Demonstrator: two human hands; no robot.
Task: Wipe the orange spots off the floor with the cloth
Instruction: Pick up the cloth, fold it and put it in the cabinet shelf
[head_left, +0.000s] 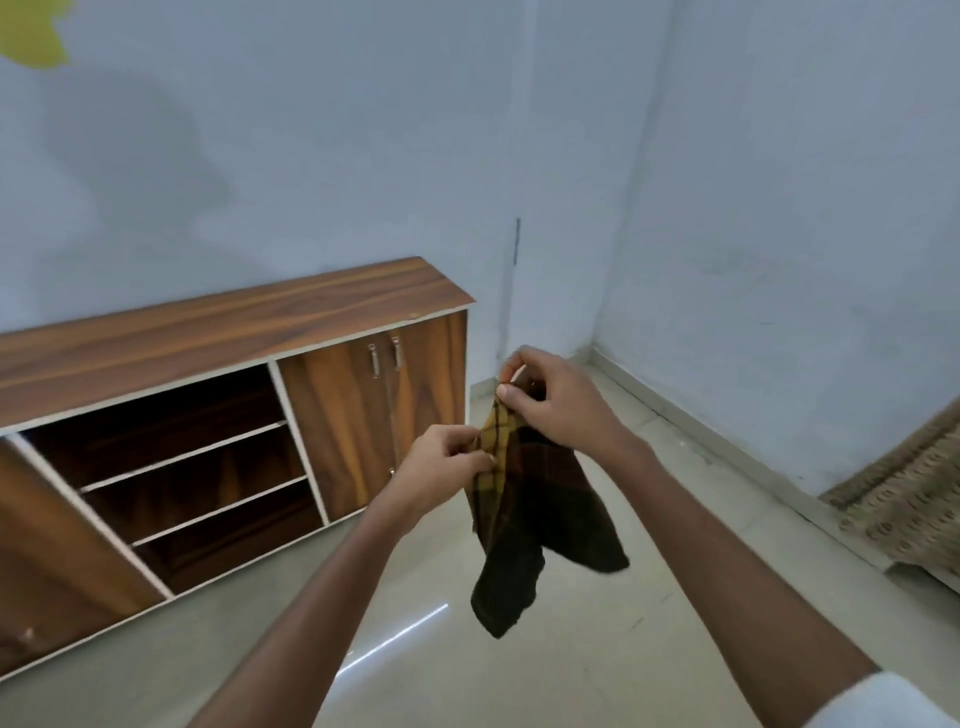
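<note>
- While both hands pinch its upper edge, the cloth (540, 512) hangs in the air, its long axis running down from the grip toward the floor (597, 660).
- The right hand (563, 405) grasps the top corner. The left hand (441, 470) pinches the edge just below it.
- The floor lies well below the grip, and no orange spots show on it, so neither hand can be judged nearer.
- Count: one cloth, two hands, no spots visible.
</note>
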